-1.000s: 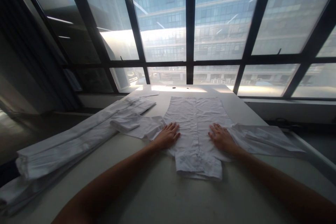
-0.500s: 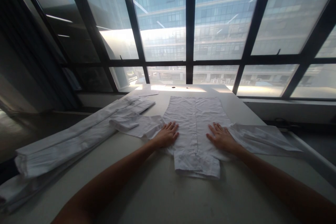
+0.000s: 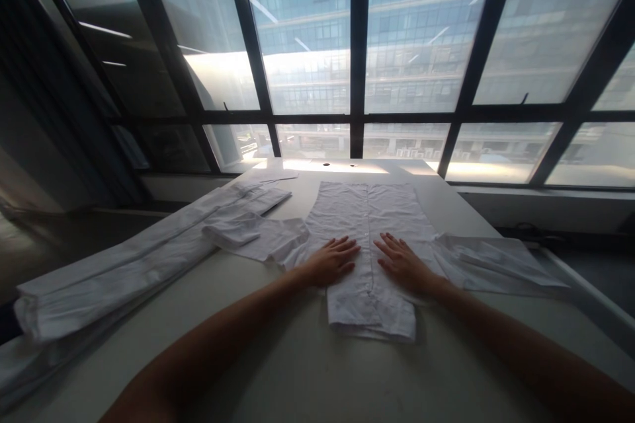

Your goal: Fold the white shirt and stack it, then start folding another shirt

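Observation:
A white button-up shirt (image 3: 347, 208) lies spread front side up on the table, its collar toward me and its hem toward the window. One sleeve stretches out to the left and the other to the right. My left hand (image 3: 333, 262) rests flat on the shirt, left of the button placket. Just right of the placket, my right hand (image 3: 404, 264) lies flat too, fingers stretched out. Both hands are open and grip nothing. Some creases show in the cloth around them.
Along the left side of the white table (image 3: 297, 370) lies a pile of folded white garments (image 3: 129, 291), touching or close to the left sleeve. Large dark-framed windows (image 3: 358, 66) stand beyond the far edge. A dark curtain (image 3: 59, 92) hangs at the left.
Both hands have slid inward over the shirt, toward the button placket, and are now closer together. The shirt lies almost as before.

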`<action>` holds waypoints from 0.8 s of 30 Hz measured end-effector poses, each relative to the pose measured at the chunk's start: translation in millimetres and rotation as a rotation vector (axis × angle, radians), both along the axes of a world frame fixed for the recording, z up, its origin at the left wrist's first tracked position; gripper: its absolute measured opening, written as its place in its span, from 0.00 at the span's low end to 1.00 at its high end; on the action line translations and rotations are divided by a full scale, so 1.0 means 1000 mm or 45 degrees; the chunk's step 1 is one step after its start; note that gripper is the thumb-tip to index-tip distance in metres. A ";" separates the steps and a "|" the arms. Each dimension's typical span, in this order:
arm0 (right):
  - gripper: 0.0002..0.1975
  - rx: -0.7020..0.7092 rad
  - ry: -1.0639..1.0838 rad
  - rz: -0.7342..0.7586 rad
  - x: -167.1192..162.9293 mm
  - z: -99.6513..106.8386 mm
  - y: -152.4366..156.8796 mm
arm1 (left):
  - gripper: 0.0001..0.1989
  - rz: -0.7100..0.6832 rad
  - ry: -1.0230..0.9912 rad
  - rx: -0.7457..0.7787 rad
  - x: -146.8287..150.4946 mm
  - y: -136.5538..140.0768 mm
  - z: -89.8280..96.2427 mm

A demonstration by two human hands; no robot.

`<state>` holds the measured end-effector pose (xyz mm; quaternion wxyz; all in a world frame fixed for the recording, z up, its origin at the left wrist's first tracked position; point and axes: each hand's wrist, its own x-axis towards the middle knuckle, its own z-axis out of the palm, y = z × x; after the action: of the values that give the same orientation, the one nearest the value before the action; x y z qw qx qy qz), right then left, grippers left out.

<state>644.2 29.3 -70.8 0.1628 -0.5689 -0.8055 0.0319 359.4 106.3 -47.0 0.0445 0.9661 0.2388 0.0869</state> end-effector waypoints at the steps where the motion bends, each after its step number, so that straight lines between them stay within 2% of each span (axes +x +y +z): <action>1: 0.32 -0.058 -0.016 0.014 0.001 -0.001 0.000 | 0.29 0.002 0.028 -0.039 0.001 0.000 -0.002; 5: 0.35 -0.169 -0.077 0.007 0.004 0.000 -0.002 | 0.31 0.027 0.094 -0.106 -0.002 0.000 -0.004; 17: 0.35 -0.188 -0.110 0.006 0.000 0.000 -0.017 | 0.31 0.016 0.108 -0.122 -0.008 -0.016 -0.001; 20: 0.34 -0.199 -0.098 -0.136 0.006 -0.003 -0.008 | 0.31 0.031 0.086 -0.105 -0.008 -0.015 0.000; 24: 0.32 -0.150 -0.173 -0.443 0.026 -0.008 0.007 | 0.30 0.051 0.037 -0.071 -0.008 -0.015 0.001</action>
<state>669.8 36.5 -79.1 0.0777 -0.7088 -0.7010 0.0118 351.5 91.7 -46.3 0.0661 0.9608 0.2609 0.0669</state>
